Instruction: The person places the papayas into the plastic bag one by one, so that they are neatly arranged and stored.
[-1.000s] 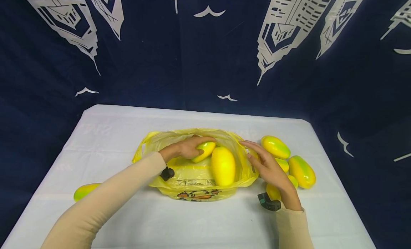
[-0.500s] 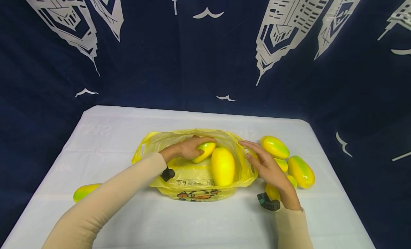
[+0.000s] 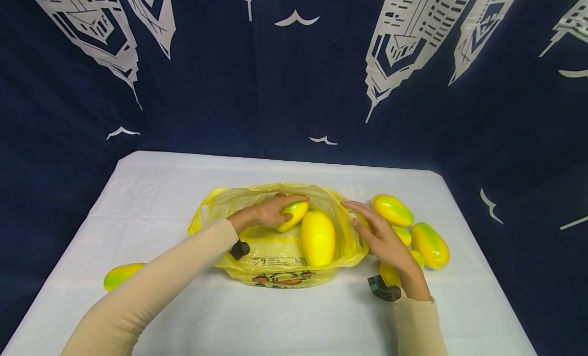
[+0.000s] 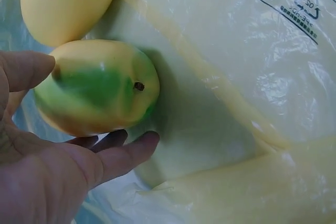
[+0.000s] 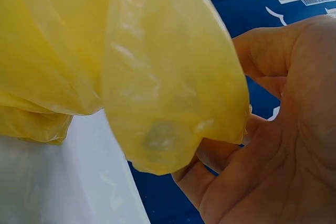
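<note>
A yellow plastic bag point(image 3: 275, 249) lies on the table with its mouth spread wide. My left hand point(image 3: 271, 210) reaches inside and grips a yellow-green mango point(image 3: 294, 215), thumb on one side and fingers on the other. In the left wrist view that mango point(image 4: 100, 85) shows its dark stem mark. Beside it in the bag is a larger yellow mango point(image 3: 318, 238). My right hand point(image 3: 386, 238) is at the bag's right rim, its fingers extended and only loosely bent. In the right wrist view a bag flap point(image 5: 173, 77) covers part of its fingers.
To the right lie several mangoes, among them one at the back point(image 3: 392, 210) and one at the outer side point(image 3: 430, 245); my right hand partly hides others. Another mango point(image 3: 121, 275) lies left, partly behind my left sleeve. A white cloth covers the table point(image 3: 321, 320).
</note>
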`<state>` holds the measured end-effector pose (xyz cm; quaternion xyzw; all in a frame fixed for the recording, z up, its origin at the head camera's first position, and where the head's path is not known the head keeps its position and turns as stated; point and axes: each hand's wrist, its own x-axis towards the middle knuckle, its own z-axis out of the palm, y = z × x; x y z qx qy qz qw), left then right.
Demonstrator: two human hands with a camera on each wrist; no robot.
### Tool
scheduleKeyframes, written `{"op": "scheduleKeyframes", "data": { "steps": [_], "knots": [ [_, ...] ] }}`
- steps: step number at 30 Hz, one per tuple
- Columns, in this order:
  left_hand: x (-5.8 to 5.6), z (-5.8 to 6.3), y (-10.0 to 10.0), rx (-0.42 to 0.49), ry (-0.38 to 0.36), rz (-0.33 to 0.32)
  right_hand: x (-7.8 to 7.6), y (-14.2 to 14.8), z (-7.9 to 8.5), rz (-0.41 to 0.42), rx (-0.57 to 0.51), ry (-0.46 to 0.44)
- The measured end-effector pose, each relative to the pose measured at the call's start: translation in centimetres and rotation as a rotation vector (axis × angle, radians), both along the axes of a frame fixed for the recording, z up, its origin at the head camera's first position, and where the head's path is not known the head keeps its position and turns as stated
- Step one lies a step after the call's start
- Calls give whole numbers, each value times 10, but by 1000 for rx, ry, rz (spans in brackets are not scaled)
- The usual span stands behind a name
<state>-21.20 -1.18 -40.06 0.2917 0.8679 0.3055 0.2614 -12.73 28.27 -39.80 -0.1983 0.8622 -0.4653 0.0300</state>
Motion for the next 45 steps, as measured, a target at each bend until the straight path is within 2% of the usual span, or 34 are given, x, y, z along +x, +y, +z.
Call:
{"op": "scheduleKeyframes", "data": {
  "steps": [6, 9, 15, 24, 28, 35, 40, 45],
  "knots": [
    [2, 4, -5, 14, -1, -28, 0, 0, 0, -1, -1, -6],
    [3, 10, -8, 30, -34, -50, 0, 0, 0, 2, -1, -3],
    [6, 27, -18, 69, -98, -89, -1, 2, -2, 1, -2, -1],
    [17, 60, -34, 64, -120, -102, 0, 2, 0, -3, 10, 5],
    [27, 79, -46, 90, -96, -135, 0, 1, 0, -4, 6, -2],
    [51, 107, -77, 120, -88, -168, 0, 2, -1, -6, 10, 7],
    [65, 118, -103, 134, -94, -116, 0, 2, -1, 1, 1, 21],
    [78, 125, -132, 96, -67, -64, 0, 1, 0, 9, -10, 18]
  ]
}}
